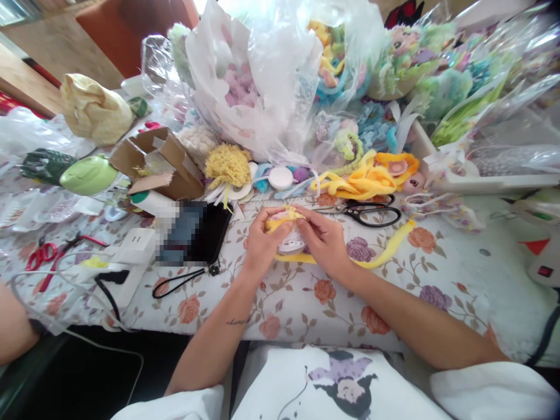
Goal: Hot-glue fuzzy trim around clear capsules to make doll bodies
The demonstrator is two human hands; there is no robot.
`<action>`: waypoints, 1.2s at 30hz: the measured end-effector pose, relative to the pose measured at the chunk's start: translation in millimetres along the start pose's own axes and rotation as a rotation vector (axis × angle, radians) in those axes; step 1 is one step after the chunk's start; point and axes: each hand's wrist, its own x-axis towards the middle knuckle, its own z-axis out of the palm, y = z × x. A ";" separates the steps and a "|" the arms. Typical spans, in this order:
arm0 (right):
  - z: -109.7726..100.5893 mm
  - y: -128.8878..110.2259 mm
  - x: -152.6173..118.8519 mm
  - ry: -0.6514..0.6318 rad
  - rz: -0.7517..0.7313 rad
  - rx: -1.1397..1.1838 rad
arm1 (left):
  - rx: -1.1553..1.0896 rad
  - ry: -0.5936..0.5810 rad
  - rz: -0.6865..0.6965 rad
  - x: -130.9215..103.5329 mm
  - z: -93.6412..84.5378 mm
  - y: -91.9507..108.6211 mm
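My left hand (262, 239) and my right hand (324, 236) meet over the table, fingers pinched on a small yellow fuzzy piece (284, 217) with a pinkish middle. Its exact kind is partly hidden by my fingers. Between my palms, just below it, shows a whitish oval object (292, 245). A long yellow plush strip (387, 254) runs along the table behind my wrists and curves up at the right. Black-handled scissors (371, 213) lie beyond my right hand, next to a heap of orange-yellow plush strips (367, 179).
A phone with a partly blurred screen (214, 233), a white power strip (131, 274) and red-handled pliers (44, 256) lie to the left. A cardboard box (161, 160) stands behind them. Plastic bags (280, 81) of plush pieces crowd the back. A white tray (490, 184) sits at right.
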 end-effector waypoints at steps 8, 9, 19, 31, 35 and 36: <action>0.1 -3.8 -2.1 -0.035 -0.005 -0.020 | -0.093 -0.070 -0.084 4.8 -8.0 6.1; 0.2 -3.6 -2.2 -0.036 -0.004 -0.018 | -0.109 -0.085 -0.102 5.5 -9.6 8.1; -0.9 -0.8 1.0 -0.058 0.090 0.122 | -0.120 -0.136 -0.132 7.1 -18.9 15.3; 1.0 1.3 1.5 -0.034 0.080 0.099 | 0.087 -0.151 -0.064 -0.5 -18.2 16.6; 0.7 2.2 1.4 -0.035 0.055 0.093 | 0.076 -0.143 -0.053 -0.1 -15.4 15.9; 0.6 2.5 1.3 -0.033 0.049 0.092 | 0.069 -0.142 -0.050 0.0 -15.1 15.5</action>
